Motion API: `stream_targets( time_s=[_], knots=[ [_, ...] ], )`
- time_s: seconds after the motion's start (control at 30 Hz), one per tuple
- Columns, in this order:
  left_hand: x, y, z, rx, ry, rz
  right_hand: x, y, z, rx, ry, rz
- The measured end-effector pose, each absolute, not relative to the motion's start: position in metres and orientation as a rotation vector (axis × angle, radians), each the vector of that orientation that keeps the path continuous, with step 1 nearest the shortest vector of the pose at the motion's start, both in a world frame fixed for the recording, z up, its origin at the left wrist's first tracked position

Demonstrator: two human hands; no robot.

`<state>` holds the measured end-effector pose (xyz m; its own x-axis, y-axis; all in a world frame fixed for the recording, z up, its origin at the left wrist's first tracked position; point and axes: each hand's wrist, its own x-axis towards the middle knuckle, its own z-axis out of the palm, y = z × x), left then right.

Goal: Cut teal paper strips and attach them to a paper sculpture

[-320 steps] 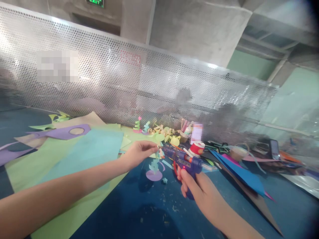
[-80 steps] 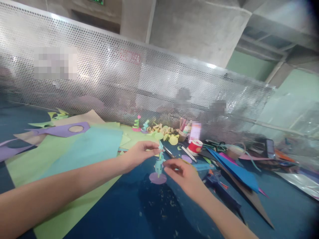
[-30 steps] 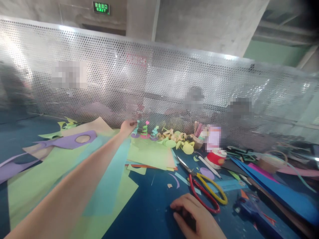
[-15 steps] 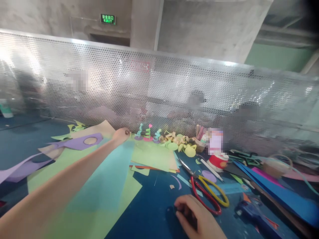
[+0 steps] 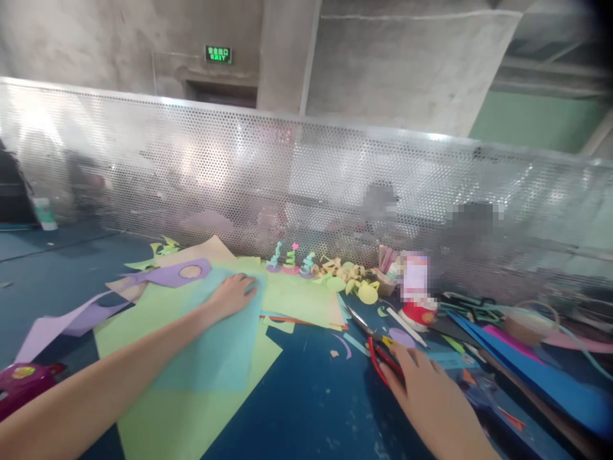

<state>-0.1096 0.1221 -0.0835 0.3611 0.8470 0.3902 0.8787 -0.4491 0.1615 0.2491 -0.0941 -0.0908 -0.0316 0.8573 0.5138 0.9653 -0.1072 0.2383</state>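
Note:
My left hand [image 5: 233, 295] lies palm down on a light blue sheet of paper [image 5: 223, 358], which rests on larger light green sheets [image 5: 138, 322]. Its fingers are stretched forward and loosely bent, holding nothing I can see. At the right, my right hand [image 5: 428, 386] is over the handles of a pair of scissors [image 5: 366, 327], thumb and fingers apart. One handle is red and the other yellow; the hand covers much of both. The scissors lie on the blue table, blades pointing away to the left. Whether the fingers touch the handles is hard to tell.
Small paper spiral trees [image 5: 290, 260] stand at the back beside yellow paper scraps [image 5: 352, 275]. Purple cut paper [image 5: 175, 273] lies left. A red-and-white spool [image 5: 418, 313], blue sheets [image 5: 536, 364] and a dark blue tool [image 5: 498, 409] are right. A perforated metal screen [image 5: 325, 172] runs behind.
My left hand has come down from the paper's far edge onto the light blue sheet. My right hand has moved right and forward, over the scissors' handles. The view has shifted slightly.

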Motion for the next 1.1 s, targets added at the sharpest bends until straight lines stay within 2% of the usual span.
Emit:
stream_targets(
  time_s=[0.53, 0.83, 1.1],
  knots=[
    [-0.104, 0.103, -0.076, -2.313, -1.562, -0.661, 0.247, -0.092, -0.104, -1.972, -1.898, -0.907],
    [-0.101, 0.100, -0.074, -2.275, -1.503, -0.719, 0.225, -0.104, -0.081, -2.116, -1.855, -0.509],
    [-0.101, 0.099, -0.074, -2.240, -1.492, -0.744, 0.214, -0.110, -0.073, -2.154, -1.870, -0.686]
  ],
)
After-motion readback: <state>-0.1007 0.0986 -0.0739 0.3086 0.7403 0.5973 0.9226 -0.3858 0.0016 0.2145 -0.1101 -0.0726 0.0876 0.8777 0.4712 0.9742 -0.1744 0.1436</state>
